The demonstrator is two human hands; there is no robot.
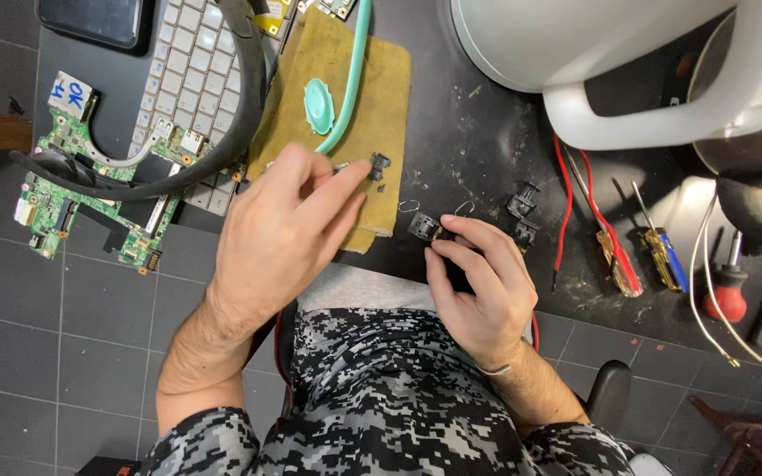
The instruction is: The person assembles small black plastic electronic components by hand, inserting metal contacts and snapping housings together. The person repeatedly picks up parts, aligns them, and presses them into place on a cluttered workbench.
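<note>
My left hand (pixel 280 234) reaches over a tan cloth pad (pixel 372 97) and pinches a small black plastic part (pixel 379 166) between thumb and forefinger. My right hand (pixel 480 286) rests on the black bench top near its front edge, its fingertips gripping another small black switch-like part (pixel 422 227) with a thin wire spring beside it. Two more small black parts (pixel 523 211) lie just right of that hand.
A teal plastic strip and disc (pixel 321 104) lie on the pad. A green circuit board (pixel 68 181), a white keyboard (pixel 189 66) and a black cable sit at left. A white appliance (pixel 610 62), red wires (pixel 564 203) and screwdrivers (pixel 659 251) are at right.
</note>
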